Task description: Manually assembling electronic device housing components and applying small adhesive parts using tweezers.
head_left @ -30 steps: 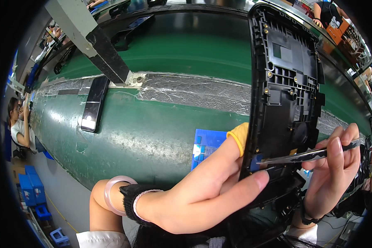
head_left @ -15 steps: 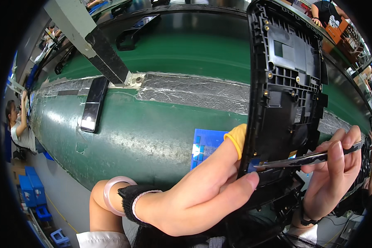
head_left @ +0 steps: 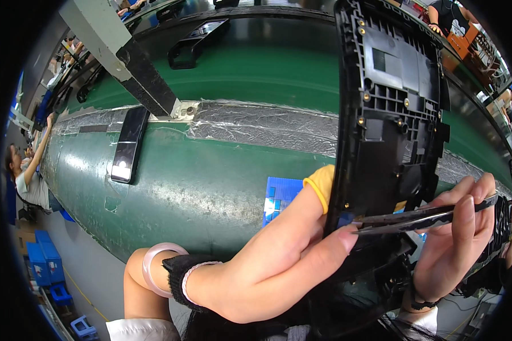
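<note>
My left hand [head_left: 273,273], with a yellow finger cot on one finger, grips the lower left edge of a black plastic housing [head_left: 375,159]. The housing stands tilted up, its inner side toward me, showing ribs, brass inserts and a square opening. My right hand [head_left: 458,238] is closed around a pair of worn black-and-silver tweezers [head_left: 421,219]. Their tip end lies by the housing's lower left corner, close to my left thumb. A small blue piece [head_left: 345,218] shows at that corner; whether the tweezers touch it, I cannot tell. More black plastic parts [head_left: 375,267] sit below, partly hidden.
A black phone-like device [head_left: 129,145] lies on the green work surface [head_left: 199,193]. A blue sheet [head_left: 279,196] is behind my left hand. Beyond a taped strip [head_left: 261,126] runs a green conveyor belt [head_left: 267,79] carrying a black frame [head_left: 196,45]. A post [head_left: 119,62] rises at left.
The housing has shifted slightly left. The tweezers have turned and show a broader side. The frame on the belt has moved right. A person at far left has raised an arm farther.
</note>
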`<state>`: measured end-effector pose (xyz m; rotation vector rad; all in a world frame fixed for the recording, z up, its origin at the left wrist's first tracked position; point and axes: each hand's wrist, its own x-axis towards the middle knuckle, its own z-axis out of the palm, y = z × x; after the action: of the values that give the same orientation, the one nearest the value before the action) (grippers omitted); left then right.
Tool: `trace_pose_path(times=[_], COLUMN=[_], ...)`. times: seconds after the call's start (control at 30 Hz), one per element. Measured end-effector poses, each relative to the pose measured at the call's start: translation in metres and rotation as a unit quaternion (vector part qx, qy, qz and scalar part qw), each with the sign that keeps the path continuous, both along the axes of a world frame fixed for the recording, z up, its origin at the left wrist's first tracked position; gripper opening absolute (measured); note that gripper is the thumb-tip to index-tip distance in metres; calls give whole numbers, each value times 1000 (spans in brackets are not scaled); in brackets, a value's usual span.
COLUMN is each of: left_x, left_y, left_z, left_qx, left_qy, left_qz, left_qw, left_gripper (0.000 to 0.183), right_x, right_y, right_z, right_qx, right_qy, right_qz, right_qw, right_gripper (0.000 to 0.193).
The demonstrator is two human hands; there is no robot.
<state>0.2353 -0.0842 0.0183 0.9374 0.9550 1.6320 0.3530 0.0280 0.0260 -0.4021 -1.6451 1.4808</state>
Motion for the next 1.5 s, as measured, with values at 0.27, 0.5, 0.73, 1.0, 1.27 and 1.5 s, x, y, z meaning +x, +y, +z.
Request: trace_pose_path(times=[0.27, 0.5, 0.73, 1.0, 1.27, 1.5], left_x=[2, -1, -18, -17, -17, -23], left_y=[3, 0, 2, -1, -1, 2], left_z=[-2, 3, 12, 9, 10, 7], left_qx=[22, -48, -102, -122, -186, -195], left_qy=[-23, -2, 135, 177, 199, 207], left_qz=[18, 5, -26, -21, -37, -57], left_qw=[999, 999, 985, 976, 961, 957], left_gripper=[48, 41, 31, 24, 27, 29], right_x=[-3, -7, -2, 0, 2, -1], right_y=[14, 8, 15, 10, 9, 9], right_z=[-4, -8, -4, -2, 0, -5], right_qx=[-13, -55, 60, 77, 88, 143], right_qy=[85, 82, 52, 22, 16, 36], right_qz=[-13, 30, 8, 11, -5, -12], right_qw=[996, 995, 997, 997, 996, 989], right_gripper=[25, 26, 21, 21, 22, 19])
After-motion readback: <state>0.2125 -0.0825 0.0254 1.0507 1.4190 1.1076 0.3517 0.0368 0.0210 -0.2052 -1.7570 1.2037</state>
